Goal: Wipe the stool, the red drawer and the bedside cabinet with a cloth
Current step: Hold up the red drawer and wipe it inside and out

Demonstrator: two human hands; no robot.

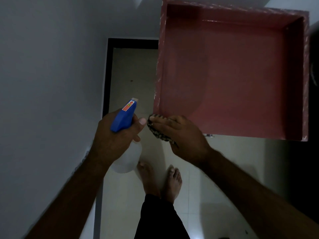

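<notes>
- The left forearm is bare along all of its visible length, from the near left corner to the wrist.
- The right forearm is bare likewise, with fine dark hairs showing along its edge close to the wrist.
- The left hand is ungloved; its thumbnail is short, broad and pale.
- The right hand is ungloved too, with a short nail at the thumb tip.
- Dark trousers, near centre, look black and narrow towards the ankles.
- The left foot and the right foot are bare, with the toenails cut short.
</notes>
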